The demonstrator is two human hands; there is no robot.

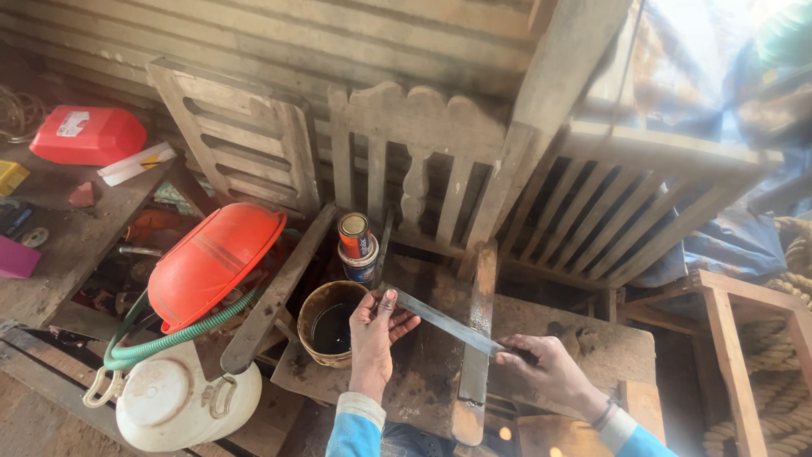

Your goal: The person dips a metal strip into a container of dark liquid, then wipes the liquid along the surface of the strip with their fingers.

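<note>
Both hands work low in the view over a dark, stained wooden bench point(584, 338), blue sleeves showing at the wrists. Right hand point(545, 364) closes its fingers around the handle end of a long flat metal blade point(444, 322), near the bench's near right edge. Left hand point(381, 326) pinches the blade's far tip between thumb and fingertips, the other fingers loosely spread, so the blade slants across a wooden slat point(475, 338) that lies front to back on the bench. Just left of the left hand, at the bench's left edge, sits a round tin point(326, 326) holding dark liquid. Behind it two small cans point(358, 245) stand stacked, the top one red and orange. Carved wooden chair backs point(406, 161) lean against the plank wall beyond the bench's far edge. To the left, an orange plastic basin point(211, 262) rests upturned above a green hose point(182, 334) and a white plastic jug point(178, 402); a red canister point(89, 135) lies on a side shelf.
</note>
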